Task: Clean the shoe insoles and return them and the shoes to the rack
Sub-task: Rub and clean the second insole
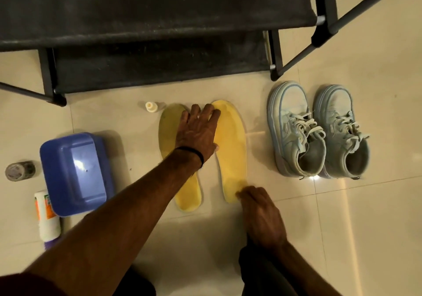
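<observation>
**Insoles on the floor, scrubbing stage**

Your left hand (pixel 196 129) presses flat, fingers released, across both yellow insoles (pixel 231 149) before the rack (pixel 159 33). Your right hand (pixel 260 215) touches the right heel; grip unclear. Next, probably wipe; sneakers (pixel 317 131) wait alongside.

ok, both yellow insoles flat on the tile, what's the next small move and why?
Probably lift the right yellow foam insole off the tile: the right hand already has its fingers at its heel, while the left hand lies spread across both toes, also touching the left yellow foam insole.
</observation>
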